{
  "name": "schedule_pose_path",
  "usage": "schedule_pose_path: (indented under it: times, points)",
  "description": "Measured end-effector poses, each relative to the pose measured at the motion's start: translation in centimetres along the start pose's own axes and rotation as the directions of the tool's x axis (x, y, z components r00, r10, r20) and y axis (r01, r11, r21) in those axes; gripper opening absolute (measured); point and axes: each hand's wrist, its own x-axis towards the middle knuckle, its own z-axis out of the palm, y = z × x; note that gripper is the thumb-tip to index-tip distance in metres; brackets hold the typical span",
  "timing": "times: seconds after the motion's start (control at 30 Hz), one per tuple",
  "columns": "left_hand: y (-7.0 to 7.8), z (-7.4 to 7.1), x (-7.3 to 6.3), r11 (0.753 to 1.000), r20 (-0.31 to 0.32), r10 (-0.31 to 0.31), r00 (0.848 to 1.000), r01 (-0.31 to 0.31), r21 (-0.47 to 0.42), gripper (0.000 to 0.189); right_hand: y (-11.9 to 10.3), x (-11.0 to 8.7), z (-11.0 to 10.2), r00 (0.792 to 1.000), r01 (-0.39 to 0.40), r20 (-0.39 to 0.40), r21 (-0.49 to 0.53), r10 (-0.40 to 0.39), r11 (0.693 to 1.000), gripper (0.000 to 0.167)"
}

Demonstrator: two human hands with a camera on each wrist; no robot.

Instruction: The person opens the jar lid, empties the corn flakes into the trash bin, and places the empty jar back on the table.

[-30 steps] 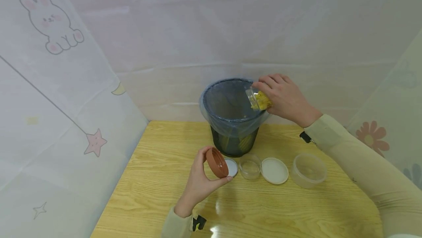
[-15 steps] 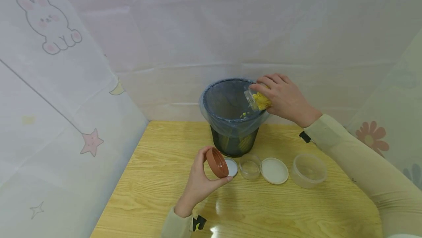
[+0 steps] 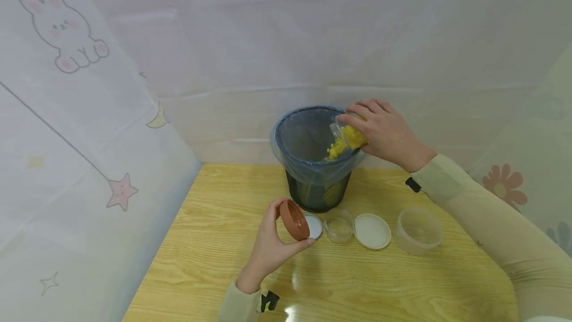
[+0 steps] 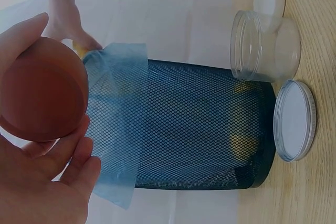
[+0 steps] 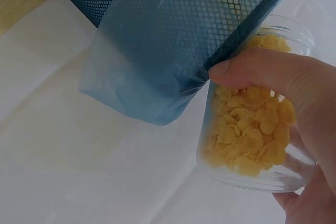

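Observation:
My right hand [image 3: 389, 136] grips a clear jar [image 5: 231, 179] of yellow cornflakes [image 5: 247, 129], tilted with its mouth over the rim of a mesh wastebasket [image 3: 319, 195]. Cornflakes spill from the mouth into the basket, which is lined with a blue plastic bag [image 3: 304, 170]. In the right wrist view the thumb lies across the jar, close against the bagged rim. Lower and nearer, my left hand [image 3: 268, 252] holds a reddish-brown round lid [image 3: 292, 220] on edge between thumb and fingers, above the table. Yellowish patches show through the basket's mesh.
In front of the basket stand a silver-rimmed white lid [image 3: 315, 226], a clear jar [image 3: 339, 230], a flat whitish lid [image 3: 372, 231] and a translucent round tub [image 3: 418, 231], all on the wooden table [image 3: 214, 252]. Printed cloth walls [image 3: 250, 64] surround the table's back and sides.
The cornflakes, at first held inside the jar, began falling in a few bits and now pour in a thicker stream into the basket. Jar and right hand tipped slightly; the left hand stayed put.

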Motion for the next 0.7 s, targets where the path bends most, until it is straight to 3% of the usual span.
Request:
schedule_pose_path:
  times: [0.7]
  points:
    - [-0.10, -0.01, -0.07, 1.000, -0.005, 0.030, 1.000, -0.030, 0.010, 0.085, -0.12, 0.46, -0.41, 0.999, 0.028, -0.015, -0.025, -0.029, 0.999, 0.082]
